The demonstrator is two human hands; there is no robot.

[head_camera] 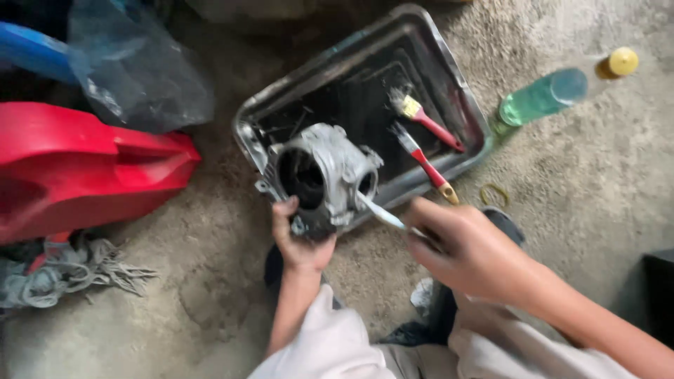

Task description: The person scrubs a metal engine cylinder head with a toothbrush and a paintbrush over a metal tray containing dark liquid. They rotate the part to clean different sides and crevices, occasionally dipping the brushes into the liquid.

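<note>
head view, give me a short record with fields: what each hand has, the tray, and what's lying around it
left hand: left hand grips the lower edge of a grey metal engine part, held over the tray's near rim
right hand: right hand holds a white toothbrush, its head at the engine part's smaller opening
tray: metal tray with a dark inside, on the concrete floor
in tray: two red-handled paintbrushes
right of tray: green plastic bottle lying down, yellow cap, rubber band
left of tray: red plastic panel, grey plastic bag, rags
</note>
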